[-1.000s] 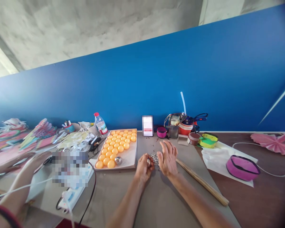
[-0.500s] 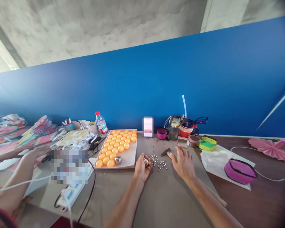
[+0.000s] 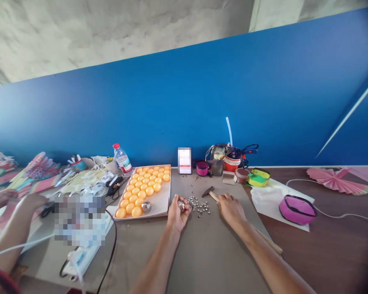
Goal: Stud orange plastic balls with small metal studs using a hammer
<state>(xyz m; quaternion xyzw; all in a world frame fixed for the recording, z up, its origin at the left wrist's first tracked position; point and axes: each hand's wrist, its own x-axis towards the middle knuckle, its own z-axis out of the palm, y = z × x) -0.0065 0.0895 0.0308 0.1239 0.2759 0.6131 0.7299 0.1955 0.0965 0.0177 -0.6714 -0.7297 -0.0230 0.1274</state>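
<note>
My left hand [image 3: 178, 215] is closed around a ball covered in silver studs [image 3: 181, 205], partly hidden by the fingers. My right hand [image 3: 232, 209] lies curled over the wooden handle of a hammer [image 3: 207, 191], whose dark head points left on the mat. Between the hands lies a loose scatter of small silver studs [image 3: 199, 206]. A shallow box [image 3: 161, 203] to the left holds rows of orange balls [image 3: 140, 183]. One silver-studded ball [image 3: 146, 206] sits in its near part.
A phone [image 3: 184, 160] stands against the blue partition [image 3: 171, 102]. A bottle [image 3: 122, 159], a power strip [image 3: 84, 261] and cables are on the left, with another person's arm [image 3: 16, 228]. Right are tool pots [image 3: 232, 164], a yellow-green case [image 3: 259, 178] and a purple case [image 3: 297, 209].
My right hand, spread above the hammer handle before, has come down and curled over it. My left hand still holds the studded ball. The whole view has shifted slightly.
</note>
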